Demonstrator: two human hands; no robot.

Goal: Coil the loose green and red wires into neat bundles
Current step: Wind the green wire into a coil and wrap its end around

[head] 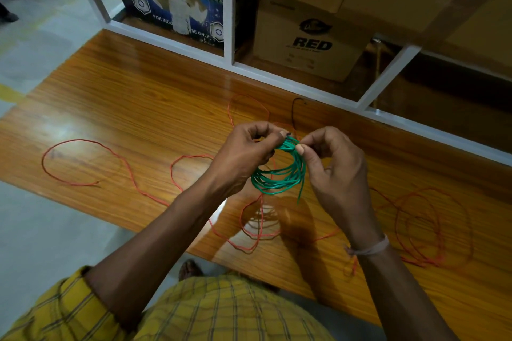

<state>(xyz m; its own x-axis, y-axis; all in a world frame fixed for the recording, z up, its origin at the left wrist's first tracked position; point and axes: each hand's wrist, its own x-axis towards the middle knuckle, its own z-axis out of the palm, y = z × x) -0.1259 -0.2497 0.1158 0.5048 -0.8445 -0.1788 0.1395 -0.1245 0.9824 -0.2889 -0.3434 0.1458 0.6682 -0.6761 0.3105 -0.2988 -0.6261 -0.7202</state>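
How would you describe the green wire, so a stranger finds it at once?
Look above the middle of the wooden bench, where both hands meet. The green wire hangs between them as a small coil. It is the only green wire; the red wires lie loose on the bench.

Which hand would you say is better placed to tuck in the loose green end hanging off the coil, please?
Probably the right hand. The free end of the green coil hangs on the coil's right side, just below that hand's fingers, while the left hand grips the top of the coil and steadies it.
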